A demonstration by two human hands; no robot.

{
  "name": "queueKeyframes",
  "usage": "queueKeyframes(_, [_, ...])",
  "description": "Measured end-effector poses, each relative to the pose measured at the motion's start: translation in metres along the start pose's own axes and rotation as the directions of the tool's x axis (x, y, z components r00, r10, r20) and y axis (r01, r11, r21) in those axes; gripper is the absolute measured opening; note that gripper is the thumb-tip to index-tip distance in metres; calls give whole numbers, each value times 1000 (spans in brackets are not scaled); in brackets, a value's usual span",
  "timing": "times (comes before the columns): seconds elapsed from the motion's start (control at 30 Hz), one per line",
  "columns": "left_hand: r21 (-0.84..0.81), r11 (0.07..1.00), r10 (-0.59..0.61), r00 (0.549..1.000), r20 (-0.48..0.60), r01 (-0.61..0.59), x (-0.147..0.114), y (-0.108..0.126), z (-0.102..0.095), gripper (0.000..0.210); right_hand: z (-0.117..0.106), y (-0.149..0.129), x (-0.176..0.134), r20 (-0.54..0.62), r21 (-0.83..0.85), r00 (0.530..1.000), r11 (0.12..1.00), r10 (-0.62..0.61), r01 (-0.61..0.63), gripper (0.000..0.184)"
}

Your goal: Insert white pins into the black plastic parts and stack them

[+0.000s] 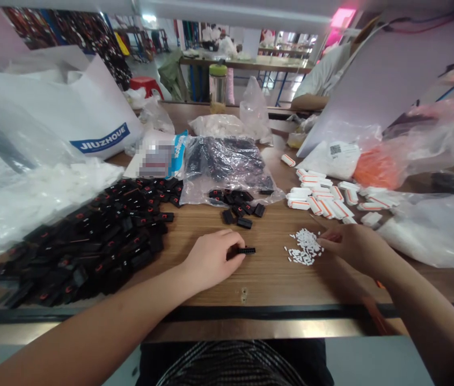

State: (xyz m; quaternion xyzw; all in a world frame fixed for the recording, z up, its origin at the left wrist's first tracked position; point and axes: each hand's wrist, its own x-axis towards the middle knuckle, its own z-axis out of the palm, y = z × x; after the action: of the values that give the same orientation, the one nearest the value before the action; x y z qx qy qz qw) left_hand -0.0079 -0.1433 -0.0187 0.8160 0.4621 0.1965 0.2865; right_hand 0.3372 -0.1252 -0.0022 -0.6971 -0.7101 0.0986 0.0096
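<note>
— Workshop tables (247, 63) and dark hanging bundles (86, 40) fill the background behind a wood-grain counter (267, 289). What does the left hand (213, 260) have?

— One black connector housing (248, 250), clamped between thumb and fingers, with a row of small openings showing. It is at the near part of the counter, about midway across.

— And the right hand (348, 244)?

— That one is to the right of the housing, its fingers at the far edge of a scatter of small white plugs (305, 247). I can't tell whether they are pinched on a plug or just resting there.

— What lies beyond the housing?

— Just behind it, a loose cluster of black housings (244, 222); then a clear plastic bag (227, 161) packed with dark parts; farther back, a green-lidded bottle (218, 88).

— Left of it?

— Past the left hand, a big heap of similar black parts (122, 230), some with red marks. Farther left and behind, a white JIUZHOUE bag (70, 96).

— Right of it?

— Behind and to the right, piled white blocks with orange stripes (327, 206), then a bagged orange bundle (375, 166). Well behind it on that side, a person's pale sleeve (323, 72).
</note>
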Motion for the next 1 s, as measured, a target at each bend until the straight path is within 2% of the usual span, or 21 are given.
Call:
queueKeyframes(0.1, [0,1000,-2,1000,-6,2,0,0,0,7,2,-1,0,-36,-20,999,1000,-19,18,20])
queueKeyframes(0.2, [-1,1000,-4,1000,-4,4,0,0,0,7,8,4,4,4,89,1000,996,-21,21,21])
queueKeyframes(0.33, [-2,1000,-12,1000,-13,12,0,-1,1,8,13,10,8,48,210,998,976,45,-54,24])
queueKeyframes(0.47, [-5,1000,-17,1000,-14,17,1,-1,1,8,6,8,6,-14,241,997,968,74,-68,22])
queueKeyframes(0.57, [-18,1000,-23,1000,-20,23,1,0,2,8,-3,-9,-2,-94,291,994,956,58,-29,21])
queueKeyframes(0.63, [-26,999,-32,999,-30,31,0,0,3,8,-6,-31,-10,-149,369,989,927,-7,62,21])
queueKeyframes(0.7, [-27,999,-40,998,-41,39,0,0,5,8,-4,-58,-17,-183,468,976,863,-117,191,19])
queueKeyframes(0.83, [-17,999,-46,998,-50,45,-1,1,6,9,12,-106,-23,-181,550,901,719,-395,426,14])
queueKeyframes(0.9, [-13,999,-45,998,-48,44,-1,2,6,9,19,-118,-22,-210,546,867,681,-452,488,11])
queueKeyframes(1.0, [-6,999,-37,998,-53,37,-1,3,6,8,27,-123,-19,-230,532,850,670,-473,517,6])
